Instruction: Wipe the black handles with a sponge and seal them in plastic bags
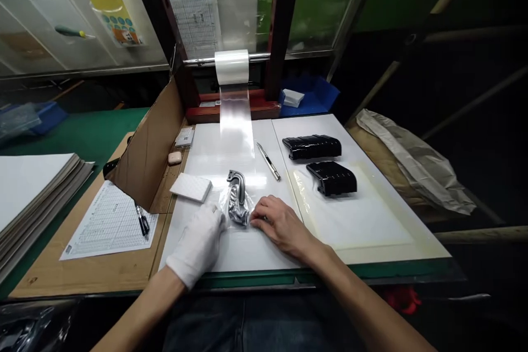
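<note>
Left hand (201, 242) in a white glove and bare right hand (277, 224), fingertips of both on the clear film around a grey metal hook part (236, 198) lying between them. Film strip (236, 121) runs from the part to a roll (231, 67) far ahead of the hands. Utility knife (268, 161) just ahead of the right hand. Two black parts (332, 177) ahead-right, apart from it. White pad (191, 187) just ahead of the left hand, pens (143, 223) to its left.
</note>
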{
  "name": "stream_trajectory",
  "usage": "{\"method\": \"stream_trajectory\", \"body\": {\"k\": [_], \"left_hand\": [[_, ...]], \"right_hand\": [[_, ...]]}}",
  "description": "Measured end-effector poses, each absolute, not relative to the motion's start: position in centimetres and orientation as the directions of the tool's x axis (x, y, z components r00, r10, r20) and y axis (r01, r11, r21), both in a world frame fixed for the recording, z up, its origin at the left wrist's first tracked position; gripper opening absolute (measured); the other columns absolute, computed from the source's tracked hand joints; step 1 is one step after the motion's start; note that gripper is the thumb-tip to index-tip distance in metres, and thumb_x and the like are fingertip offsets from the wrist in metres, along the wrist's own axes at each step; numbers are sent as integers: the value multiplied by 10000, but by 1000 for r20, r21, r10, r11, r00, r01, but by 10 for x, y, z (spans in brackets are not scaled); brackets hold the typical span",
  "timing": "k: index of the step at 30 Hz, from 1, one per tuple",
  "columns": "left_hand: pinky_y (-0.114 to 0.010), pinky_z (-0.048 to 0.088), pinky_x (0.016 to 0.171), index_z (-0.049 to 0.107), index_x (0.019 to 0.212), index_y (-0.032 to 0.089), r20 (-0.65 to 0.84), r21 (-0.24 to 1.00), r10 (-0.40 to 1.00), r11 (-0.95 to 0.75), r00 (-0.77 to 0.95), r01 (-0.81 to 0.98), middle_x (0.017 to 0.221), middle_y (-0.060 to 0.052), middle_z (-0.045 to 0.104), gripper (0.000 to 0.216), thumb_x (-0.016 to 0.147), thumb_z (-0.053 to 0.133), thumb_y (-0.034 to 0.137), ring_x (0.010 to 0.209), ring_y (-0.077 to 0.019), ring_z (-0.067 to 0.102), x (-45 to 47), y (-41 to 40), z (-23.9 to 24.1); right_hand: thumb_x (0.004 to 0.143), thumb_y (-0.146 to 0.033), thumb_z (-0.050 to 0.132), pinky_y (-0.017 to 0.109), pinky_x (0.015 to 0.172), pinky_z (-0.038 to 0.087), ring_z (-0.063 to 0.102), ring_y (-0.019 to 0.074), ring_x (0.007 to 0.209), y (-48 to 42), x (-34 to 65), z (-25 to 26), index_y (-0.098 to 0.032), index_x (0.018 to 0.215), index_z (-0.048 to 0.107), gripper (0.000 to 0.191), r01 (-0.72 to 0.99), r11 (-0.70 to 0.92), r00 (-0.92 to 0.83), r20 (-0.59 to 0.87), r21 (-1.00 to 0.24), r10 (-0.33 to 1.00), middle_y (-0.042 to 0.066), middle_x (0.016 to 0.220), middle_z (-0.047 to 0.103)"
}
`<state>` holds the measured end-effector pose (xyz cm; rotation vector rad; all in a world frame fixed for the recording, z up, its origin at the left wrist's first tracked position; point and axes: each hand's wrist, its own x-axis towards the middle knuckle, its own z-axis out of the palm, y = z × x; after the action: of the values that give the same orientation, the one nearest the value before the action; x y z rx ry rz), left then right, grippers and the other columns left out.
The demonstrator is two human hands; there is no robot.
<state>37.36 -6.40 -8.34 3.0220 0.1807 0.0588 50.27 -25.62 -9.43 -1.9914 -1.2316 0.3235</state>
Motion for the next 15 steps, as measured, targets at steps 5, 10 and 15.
{"method": "stream_trajectory", "body": {"k": [5, 10, 15], "left_hand": [[-370, 549, 710, 590, 813, 188, 4, 227, 52, -973, 999, 50, 823, -68, 632, 208, 998, 497, 203, 746, -226, 623, 352, -74, -66], [-383, 498, 1040, 560, 1269, 165, 72, 271, 19, -962, 997, -1, 1251, -114, 641, 287, 984, 538, 186, 1166, -238, 595, 398, -70, -51], [-370, 557, 903, 644, 1173, 149, -10, 239, -44, -970, 999, -41, 1152, -109, 698, 278, 923, 539, 88, 1006, -243, 668, 449, -49, -53]], "right_hand": [[934, -190, 707, 342, 826, 454, 581, 173, 885, -272, 490, -95, -226, 913, 717, 43, 665, -162, 390, 154, -729, 908, -2, 912, 658], [930, -215, 718, 300, 833, 507, 634, 156, 907, -274, 501, -88, -274, 937, 740, 64, 640, -135, 345, 126, -756, 930, -25, 935, 692], [1013, -321, 561, 354, 786, 571, 665, 200, 910, -254, 543, -84, -228, 1059, 715, 186, 617, -305, 581, 158, -726, 798, 43, 1018, 708]]}}
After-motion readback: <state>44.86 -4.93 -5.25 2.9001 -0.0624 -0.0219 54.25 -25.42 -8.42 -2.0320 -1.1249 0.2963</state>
